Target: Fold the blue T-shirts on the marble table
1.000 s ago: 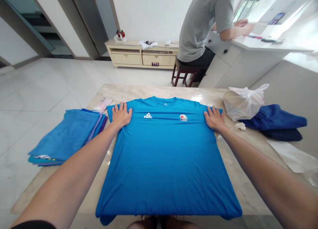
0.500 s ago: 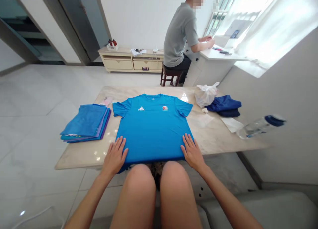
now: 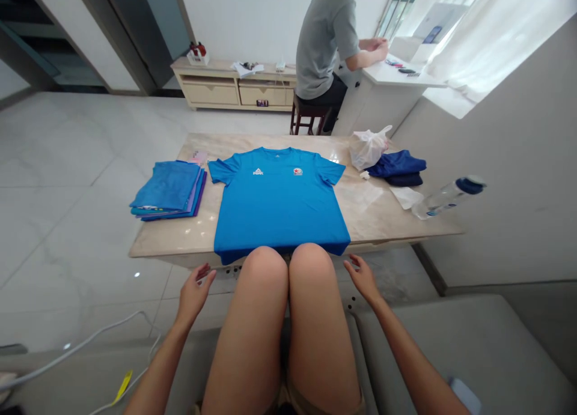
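A blue T-shirt (image 3: 279, 205) lies spread flat, front up, on the marble-look table (image 3: 383, 226). Its collar points away from me and its hem hangs over the near edge. My left hand (image 3: 195, 292) is off the shirt, just short of the table edge, with thumb and fingers apart and nothing in it. On the other side, my right hand (image 3: 362, 278) hovers near the shirt's right hem corner, also empty, fingers loosely spread. To the left of the shirt sits a stack of folded clothes (image 3: 169, 187) in blue and purple.
On the table's right are a white plastic bag (image 3: 367, 148), dark blue cloth (image 3: 399, 167), a paper sheet (image 3: 406, 197) and a clear water bottle (image 3: 444, 199). Beyond, a person (image 3: 322, 42) sits at a white desk (image 3: 383, 106). A white cable (image 3: 97, 331) runs at lower left.
Both hands have lifted off the lower sides of the T-shirt and drawn back toward me, past the table edge. The view has tilted down. The shirt still lies flat.
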Demonstrator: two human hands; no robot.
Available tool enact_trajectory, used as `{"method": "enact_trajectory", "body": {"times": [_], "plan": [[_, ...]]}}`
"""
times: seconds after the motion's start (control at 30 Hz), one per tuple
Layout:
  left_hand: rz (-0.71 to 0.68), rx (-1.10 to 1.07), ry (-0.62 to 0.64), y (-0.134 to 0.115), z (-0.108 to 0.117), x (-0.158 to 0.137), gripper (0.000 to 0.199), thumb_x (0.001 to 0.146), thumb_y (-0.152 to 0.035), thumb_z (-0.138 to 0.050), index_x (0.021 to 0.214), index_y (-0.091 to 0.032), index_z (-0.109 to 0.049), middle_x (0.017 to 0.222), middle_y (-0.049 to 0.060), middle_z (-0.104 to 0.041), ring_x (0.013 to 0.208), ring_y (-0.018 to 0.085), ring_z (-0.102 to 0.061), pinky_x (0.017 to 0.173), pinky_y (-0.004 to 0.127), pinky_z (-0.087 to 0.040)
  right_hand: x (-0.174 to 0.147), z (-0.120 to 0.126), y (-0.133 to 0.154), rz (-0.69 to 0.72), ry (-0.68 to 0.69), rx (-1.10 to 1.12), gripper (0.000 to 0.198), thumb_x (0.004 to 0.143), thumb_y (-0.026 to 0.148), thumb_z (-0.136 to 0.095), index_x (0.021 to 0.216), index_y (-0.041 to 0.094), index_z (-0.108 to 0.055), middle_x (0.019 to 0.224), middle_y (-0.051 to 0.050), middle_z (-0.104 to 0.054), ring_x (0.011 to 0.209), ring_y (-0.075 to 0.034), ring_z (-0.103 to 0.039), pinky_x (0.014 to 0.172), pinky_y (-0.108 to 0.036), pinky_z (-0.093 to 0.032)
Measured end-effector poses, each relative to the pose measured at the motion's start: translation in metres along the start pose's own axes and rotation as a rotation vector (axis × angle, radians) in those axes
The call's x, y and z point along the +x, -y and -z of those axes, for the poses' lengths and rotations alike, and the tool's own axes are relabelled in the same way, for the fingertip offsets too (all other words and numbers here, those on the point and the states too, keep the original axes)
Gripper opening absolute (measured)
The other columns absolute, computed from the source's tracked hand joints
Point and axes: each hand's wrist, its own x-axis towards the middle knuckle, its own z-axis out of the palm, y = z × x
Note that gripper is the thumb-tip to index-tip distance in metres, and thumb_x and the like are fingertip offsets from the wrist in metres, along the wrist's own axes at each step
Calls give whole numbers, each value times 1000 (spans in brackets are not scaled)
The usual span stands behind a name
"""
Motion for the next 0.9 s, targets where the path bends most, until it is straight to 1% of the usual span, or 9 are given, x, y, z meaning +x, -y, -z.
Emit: {"method": "enact_trajectory", "body": {"times": [0.1, 0.2, 0.3, 0.4, 0.47, 0.53, 0.63, 0.77, 0.9], "plan": [[64, -140, 1, 0, -17, 9, 87, 73, -74, -78, 137, -16, -68, 150, 27, -72, 135, 42, -72, 113, 57, -58, 17, -19, -3, -107, -30, 129, 87, 72, 79, -79, 134, 18, -76, 147, -25, -74, 138, -46, -69, 108, -57, -60], [51, -161, -37, -3, -32, 16, 83, 74, -73, -82, 135, -18, -71, 147, 24, -75, 137, 40, -71, 117, 56, -55, 27, -29, 1, -106, -36, 176, 89, 69, 80, -83, 132, 17, -76, 143, -24, -76, 135, -45, -70, 111, -57, -57], [14, -149, -70, -4, -41, 22, 68, 76, -76, -80, 113, -20, -77, 124, 18, -83, 127, 39, -74, 118, 55, -54, 29, -29, 7, -83, 13, 208, 74, 75, 80, -80, 112, 16, -79, 114, -18, -84, 110, -39, -76, 97, -47, -60], [1, -178, -80, -3, -46, 24, 64, 75, -82, -78, 94, -21, -75, 100, 13, -83, 105, 35, -77, 106, 50, -59, 25, -26, 12, -66, 31, 152, 67, 79, 84, -76, 83, 18, -75, 79, -9, -77, 81, -28, -69, 76, -36, -55], [24, -247, -66, -3, -45, 21, 69, 72, -84, -80, 96, -21, -72, 92, 11, -81, 93, 31, -77, 93, 45, -62, 18, -23, 15, -49, 13, 131, 69, 79, 87, -74, 75, 19, -71, 70, -6, -70, 73, -23, -60, 68, -33, -49], [50, -310, -36, -6, -42, 16, 76, 68, -86, -83, 103, -19, -72, 93, 11, -81, 89, 29, -77, 85, 41, -62, 11, -21, 18, -37, -1, 153, 71, 79, 90, -72, 74, 19, -70, 69, -4, -67, 70, -21, -56, 66, -32, -46], [66, -301, 29, -11, -32, 4, 79, 70, -88, -81, 105, -17, -76, 100, 12, -83, 92, 29, -75, 86, 39, -61, -1, -15, 23, -15, -15, 171, 74, 79, 94, -68, 71, 21, -65, 67, -2, -62, 68, -19, -52, 65, -31, -43], [52, -212, 93, -22, -17, -5, 80, 74, -94, -73, 94, -17, -78, 94, 9, -81, 91, 27, -72, 86, 37, -59, -7, -4, 32, 27, 8, 154, 75, 84, 95, -61, 72, 21, -66, 65, -3, -60, 69, -21, -53, 66, -32, -44], [48, -233, 171, -29, -9, 1, 85, 62, -99, -78, 92, -19, -74, 93, 10, -81, 92, 28, -74, 87, 39, -60, -2, 3, 39, 68, 13, 123, 75, 90, 94, -55, 71, 22, -64, 64, -2, -58, 68, -20, -49, 65, -32, -42]]}}
